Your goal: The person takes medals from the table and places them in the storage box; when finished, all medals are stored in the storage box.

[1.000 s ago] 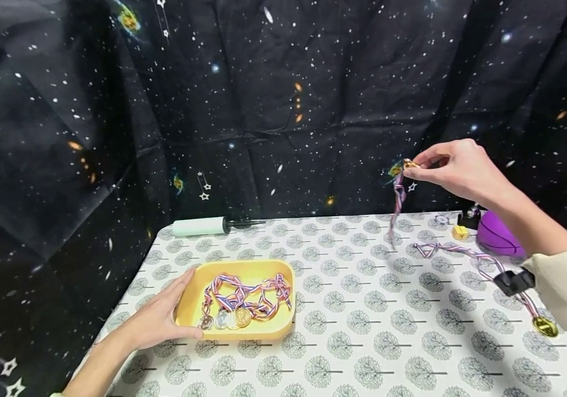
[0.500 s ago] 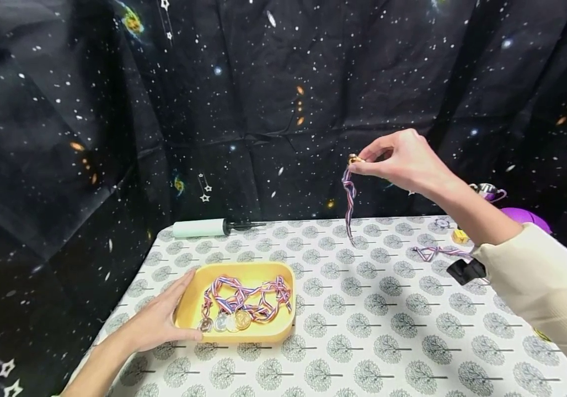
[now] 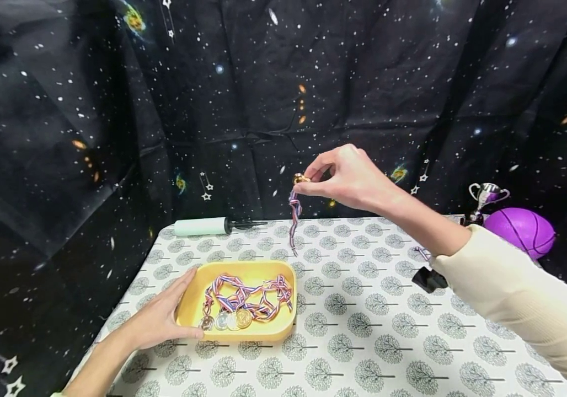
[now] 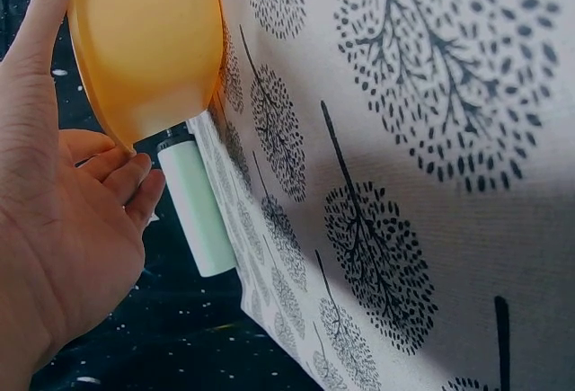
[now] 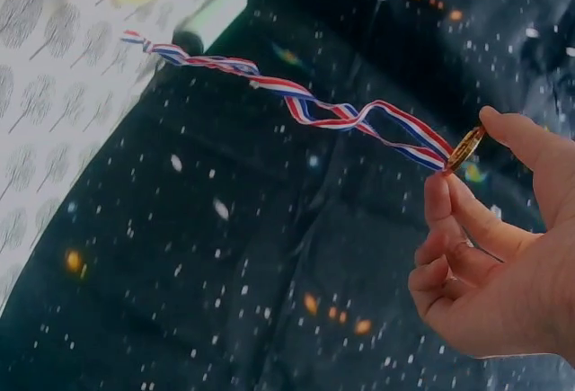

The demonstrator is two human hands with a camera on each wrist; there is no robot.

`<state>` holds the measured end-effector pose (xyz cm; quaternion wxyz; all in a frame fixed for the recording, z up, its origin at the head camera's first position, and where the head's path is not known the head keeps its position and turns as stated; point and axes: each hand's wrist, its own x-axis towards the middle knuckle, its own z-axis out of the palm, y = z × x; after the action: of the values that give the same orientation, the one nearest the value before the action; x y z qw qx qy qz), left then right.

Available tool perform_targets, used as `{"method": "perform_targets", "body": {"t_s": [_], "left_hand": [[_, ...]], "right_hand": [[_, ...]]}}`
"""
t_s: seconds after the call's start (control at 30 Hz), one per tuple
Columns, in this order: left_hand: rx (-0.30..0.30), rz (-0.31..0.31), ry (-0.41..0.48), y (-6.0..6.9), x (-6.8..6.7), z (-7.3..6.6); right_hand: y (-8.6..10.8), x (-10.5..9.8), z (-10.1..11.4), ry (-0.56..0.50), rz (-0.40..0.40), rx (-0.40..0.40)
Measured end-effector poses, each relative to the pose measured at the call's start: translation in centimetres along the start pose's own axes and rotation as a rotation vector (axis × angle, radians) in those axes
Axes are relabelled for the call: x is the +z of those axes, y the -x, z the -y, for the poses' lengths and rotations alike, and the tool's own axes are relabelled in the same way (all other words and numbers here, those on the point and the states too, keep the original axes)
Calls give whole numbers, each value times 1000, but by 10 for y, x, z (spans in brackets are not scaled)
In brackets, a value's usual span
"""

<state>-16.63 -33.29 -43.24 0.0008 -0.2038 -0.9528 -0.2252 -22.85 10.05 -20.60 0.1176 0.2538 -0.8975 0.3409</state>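
Note:
High above the table, my right hand [image 3: 358, 179] pinches a gold medal [image 3: 300, 178] between thumb and fingers. From the medal hangs a knotted red, white and blue ribbon [image 3: 295, 212]; the right wrist view shows the gold disc [image 5: 465, 149] edge-on in the pinch. A yellow plastic box [image 3: 287, 331] stands on the table, below and left of the held medal. Inside it lie several medals [image 3: 243, 317] in gold and silver tones with tangled ribbons [image 3: 236, 298]. My left hand [image 3: 159, 317] grips the box's left end, thumb at the front wall and fingers along the side.
A pale green hand pump [image 3: 201, 226] lies at the table's back left. At the back right are a silver trophy cup [image 3: 487, 194] and a purple ball [image 3: 519, 231]. Another ribbon [image 3: 423, 253] shows partly behind my right sleeve. A dark starry cloth [image 3: 244, 110] hangs behind the table.
My right hand has carried the gold medal leftward from the table's right side to near the box. The trophy and ball have come into clearer view. My left hand keeps its place.

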Motion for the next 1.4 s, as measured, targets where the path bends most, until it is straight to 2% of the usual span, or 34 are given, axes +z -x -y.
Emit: {"method": "perform_targets", "body": {"t_s": [0.17, 0.37, 0.67, 0.97, 1.4], "left_hand": [[-8, 5, -3, -1, 3, 3], [-17, 11, 5, -1, 3, 3], [-19, 9, 3, -1, 2, 3], [-16, 9, 5, 0, 2, 2], [-10, 3, 12, 2, 1, 1]], "right_hand": [[-3, 15, 12, -11, 28, -21], [-3, 35, 15, -18, 81, 34], [-1, 74, 8, 97, 141, 68], [-1, 112, 10, 109, 190, 45], [-5, 144, -2, 144, 174, 58]]}}
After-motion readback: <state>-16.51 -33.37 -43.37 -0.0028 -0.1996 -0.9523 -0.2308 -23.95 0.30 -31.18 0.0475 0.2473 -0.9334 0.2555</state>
